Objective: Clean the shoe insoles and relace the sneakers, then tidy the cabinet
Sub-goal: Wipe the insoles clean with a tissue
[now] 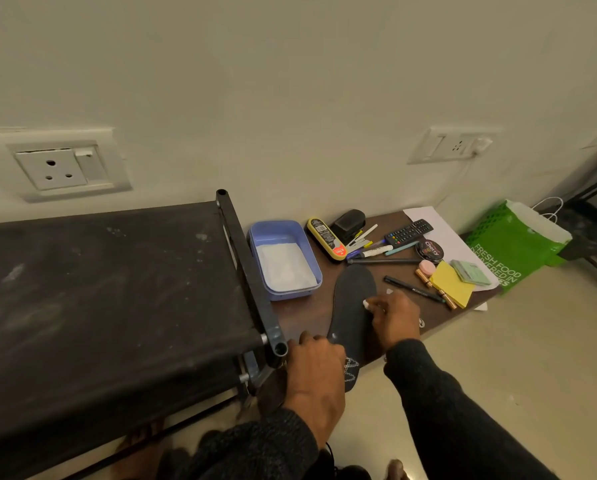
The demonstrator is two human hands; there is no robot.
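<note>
Dark grey foam, that is the insole [354,306], lying flat along the brown surface [304,313] with its toe pointing toward the wall and its heel hanging a little past the near edge. The left hand [316,362] bears down on the heel end, fingers curled over the edge, which I take to be a way of pinning it so it does not slide under rubbing. The right hand [394,315] pinches a small white scrap [366,304], a wipe or bit of cloth as far as I can tell, and holds it against the insole's right edge near the middle. The insole looks matte and fairly even in colour, with a white printed mark near the heel partly covered by the left hand; I cannot make out dirt on it from here. Just beside its toe sits a lilac tub [285,259] holding something white, probably kept close for cleaning. A black-topped rack [117,289] stands to the left, and pens [413,289], a remote [408,232] and yellow sticky notes [451,284] are scattered farther back.
</note>
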